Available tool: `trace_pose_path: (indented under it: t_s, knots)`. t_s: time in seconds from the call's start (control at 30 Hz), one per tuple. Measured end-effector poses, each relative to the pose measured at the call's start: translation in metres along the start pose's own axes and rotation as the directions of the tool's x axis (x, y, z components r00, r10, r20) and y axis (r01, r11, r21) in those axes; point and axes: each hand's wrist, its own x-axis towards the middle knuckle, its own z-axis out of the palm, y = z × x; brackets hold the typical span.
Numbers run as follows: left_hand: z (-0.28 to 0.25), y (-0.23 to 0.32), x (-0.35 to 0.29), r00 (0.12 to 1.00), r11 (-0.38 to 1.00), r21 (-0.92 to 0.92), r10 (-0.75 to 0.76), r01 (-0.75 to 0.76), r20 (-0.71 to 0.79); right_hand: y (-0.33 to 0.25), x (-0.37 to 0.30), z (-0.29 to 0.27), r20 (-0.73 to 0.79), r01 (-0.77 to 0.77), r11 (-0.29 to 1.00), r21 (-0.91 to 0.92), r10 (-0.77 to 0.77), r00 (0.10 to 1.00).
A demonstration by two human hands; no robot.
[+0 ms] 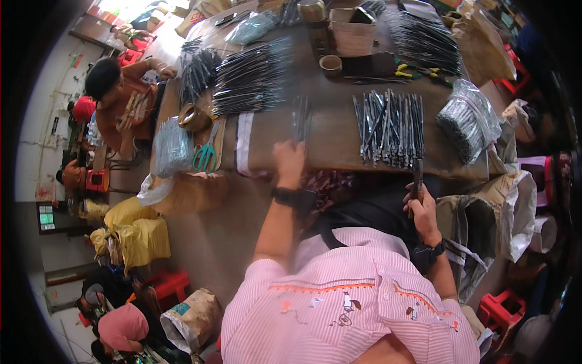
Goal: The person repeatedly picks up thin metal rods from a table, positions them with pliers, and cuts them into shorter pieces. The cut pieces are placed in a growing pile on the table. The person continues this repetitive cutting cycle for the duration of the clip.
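Note:
My left hand (pixel 290 159) is at the table's near edge, its fingers closed round a few thin dark strips (pixel 301 115) that point away from me and look blurred. To the right, my right hand (pixel 424 209) grips a narrow dark hand tool (pixel 417 179), its tip up at the table edge; I cannot make out its exact kind. Just beyond that tip lies a spread of thin dark strips (pixel 389 127), roughly side by side. A larger heap of similar strips (pixel 251 76) lies farther off to the left.
Teal-handled scissors (pixel 205 158), a tape roll (pixel 193 117) and a plastic-wrapped bundle (pixel 173 148) lie at the table's left. A bagged bundle (pixel 467 121) is at the right. Farther back are yellow-handled pliers (pixel 407 71), a cup (pixel 331 65) and a flask (pixel 316 27). A co-worker (pixel 124 100) sits left.

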Motion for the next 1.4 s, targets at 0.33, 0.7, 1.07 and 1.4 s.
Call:
trace_pose_path:
  t_s: [0.33, 0.7, 1.07, 1.4]
  knots:
    - [0.058, 0.110, -0.036, 0.938, 0.947, -0.165, 0.301, -0.274, 0.173, -0.008, -0.014, -0.019, -0.002, -0.164, 0.916, 0.366, 0.177, 0.984]
    - [0.034, 0.082, -0.011, 0.730, 0.370, -0.736, 0.187, 0.567, 0.657, 0.045, -0.004, -0.109, -0.265, 0.176, 0.428, 0.887, 0.157, 0.952]
    - [0.019, 0.101, -0.036, 0.607, 0.269, -0.604, 0.080, 0.751, 0.790, 0.054, 0.074, -0.136, -0.598, 0.251, 0.766, 0.592, 0.209, 0.774]
    - [-0.005, 0.089, -0.049, 0.648, 0.236, -0.661, 0.140, 0.712, 0.749, 0.065, 0.044, -0.140, -0.510, 0.238, 0.702, 0.671, 0.204, 0.835]
